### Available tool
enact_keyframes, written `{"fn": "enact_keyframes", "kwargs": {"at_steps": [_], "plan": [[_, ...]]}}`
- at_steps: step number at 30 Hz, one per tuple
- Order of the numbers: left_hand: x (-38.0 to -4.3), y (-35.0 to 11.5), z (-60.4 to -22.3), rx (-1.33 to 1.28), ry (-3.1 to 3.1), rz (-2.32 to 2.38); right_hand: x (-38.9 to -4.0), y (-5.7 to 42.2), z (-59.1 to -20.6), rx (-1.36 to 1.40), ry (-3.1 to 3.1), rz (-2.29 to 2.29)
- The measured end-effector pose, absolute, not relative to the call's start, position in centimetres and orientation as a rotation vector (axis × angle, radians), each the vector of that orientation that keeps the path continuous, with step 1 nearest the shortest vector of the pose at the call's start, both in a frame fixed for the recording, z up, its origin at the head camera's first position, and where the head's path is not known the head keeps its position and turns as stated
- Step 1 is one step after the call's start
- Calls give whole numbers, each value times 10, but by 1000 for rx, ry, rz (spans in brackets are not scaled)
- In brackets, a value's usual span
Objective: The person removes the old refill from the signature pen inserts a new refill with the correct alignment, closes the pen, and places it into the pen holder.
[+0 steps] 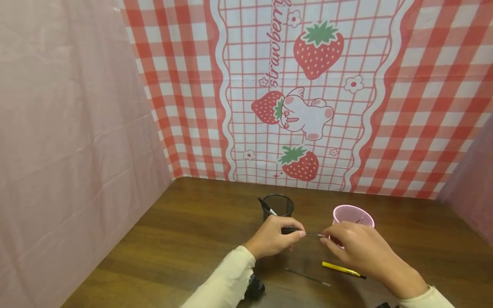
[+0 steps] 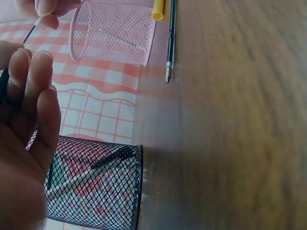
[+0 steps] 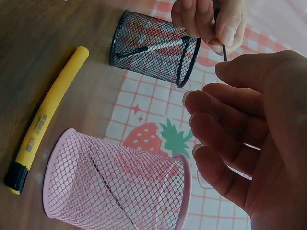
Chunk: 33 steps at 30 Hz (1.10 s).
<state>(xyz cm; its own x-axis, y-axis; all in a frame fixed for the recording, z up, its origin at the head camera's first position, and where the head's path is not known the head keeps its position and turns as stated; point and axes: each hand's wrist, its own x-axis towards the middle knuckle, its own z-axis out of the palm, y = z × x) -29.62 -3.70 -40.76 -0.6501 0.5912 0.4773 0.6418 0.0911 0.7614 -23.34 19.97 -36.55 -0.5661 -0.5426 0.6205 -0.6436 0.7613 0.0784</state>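
My left hand (image 1: pixel 274 236) grips a black pen barrel (image 1: pixel 288 230), held level above the table. A thin ink refill (image 1: pixel 313 234) sticks out of the barrel's right end. The far tip of that refill is pinched between the thumb and fingers of my right hand (image 1: pixel 360 246), in front of the pink cup. In the right wrist view, the refill (image 3: pixel 224 52) runs dark and narrow between the two hands. Below them lie a second refill (image 1: pixel 307 276) and a yellow pen barrel (image 1: pixel 340 268) with a black end.
Behind the left hand stands a black mesh cup (image 1: pixel 278 195) with a black-and-white pen (image 1: pixel 267 207) in it. A pink mesh cup (image 1: pixel 346 207) stands behind the right hand, a thin dark stick (image 3: pixel 108 184) inside. A strawberry-patterned cloth (image 1: pixel 308 107) hangs at the table's back.
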Motion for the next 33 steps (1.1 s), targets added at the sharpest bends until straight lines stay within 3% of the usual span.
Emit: {"fn": "enact_keyframes", "kwargs": {"at_steps": [21, 33], "plan": [[-291, -37, -410, -1220, -2343, -1619, -224, 210, -382, 875, -2369, 190], [-290, -41, -400, -1238, -2292, -1633, -225, 209, -379, 1019, -2356, 229]]}}
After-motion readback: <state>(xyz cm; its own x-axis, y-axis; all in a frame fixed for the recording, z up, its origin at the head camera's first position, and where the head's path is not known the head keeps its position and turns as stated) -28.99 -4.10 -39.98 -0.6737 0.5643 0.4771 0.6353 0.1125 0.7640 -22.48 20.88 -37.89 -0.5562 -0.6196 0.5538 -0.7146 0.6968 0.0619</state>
